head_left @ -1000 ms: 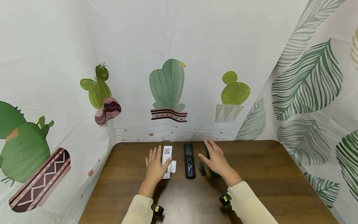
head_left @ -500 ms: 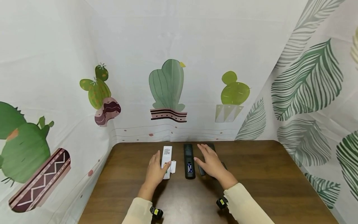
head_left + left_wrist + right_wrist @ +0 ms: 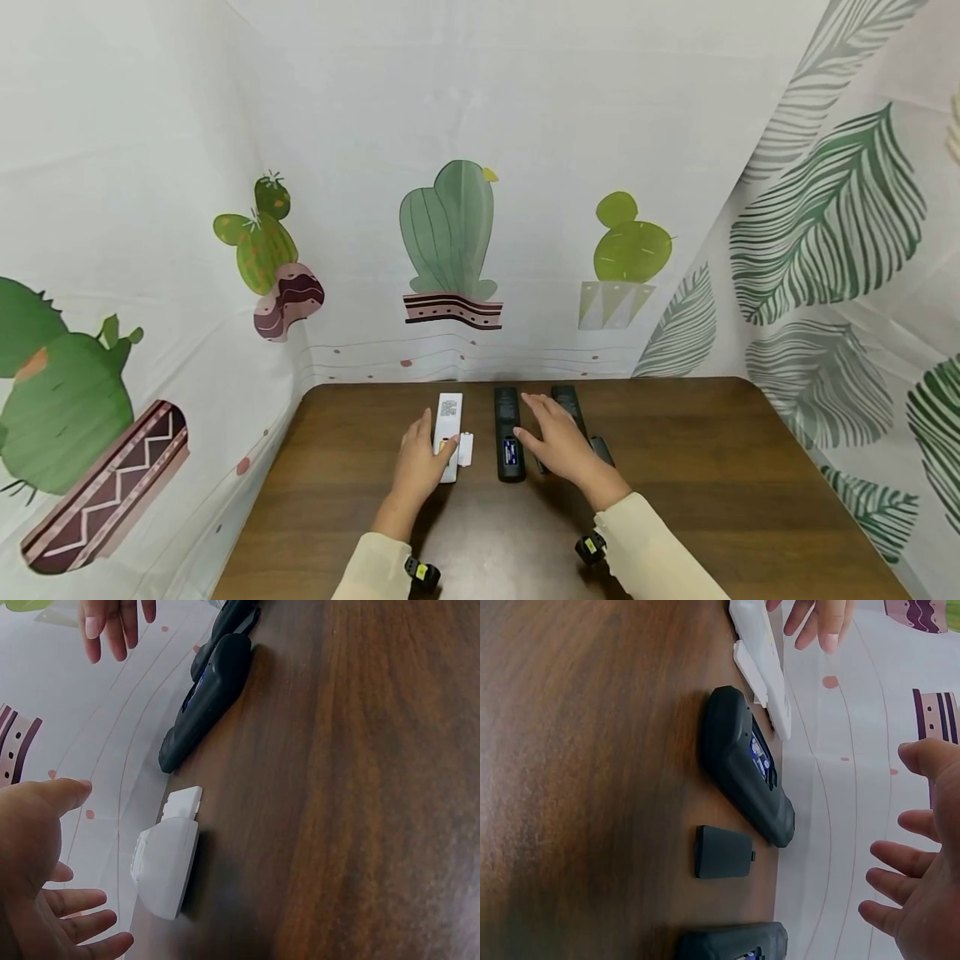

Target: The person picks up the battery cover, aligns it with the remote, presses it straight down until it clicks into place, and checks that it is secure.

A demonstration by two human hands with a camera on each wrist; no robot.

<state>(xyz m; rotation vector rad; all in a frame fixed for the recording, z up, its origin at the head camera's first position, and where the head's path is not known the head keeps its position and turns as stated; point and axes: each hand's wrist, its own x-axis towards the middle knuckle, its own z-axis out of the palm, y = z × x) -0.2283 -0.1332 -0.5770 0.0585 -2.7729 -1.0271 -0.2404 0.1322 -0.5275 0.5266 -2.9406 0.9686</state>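
Note:
A white remote (image 3: 447, 421) lies on the brown table (image 3: 712, 467) with its small white cover (image 3: 465, 448) beside it. To the right is a black remote (image 3: 509, 433), then a second black remote (image 3: 567, 402). My left hand (image 3: 418, 457) hovers open by the white remote (image 3: 166, 866), its thumb (image 3: 45, 799) near but apart from it. My right hand (image 3: 555, 440) is open with spread fingers over the gap between the two black remotes. It holds nothing. A black cover (image 3: 722, 853) lies between the black remote (image 3: 746, 765) and the other one (image 3: 731, 943).
Another black cover (image 3: 602, 450) lies right of the second black remote. White cloth printed with cacti (image 3: 450, 233) and leaves (image 3: 825, 225) walls the table at the back and both sides. Bare wood stretches to the left and right of the remotes.
My right hand has moved left off the right black remote, which now shows, to hover nearer the middle black remote. My left hand has hardly moved.

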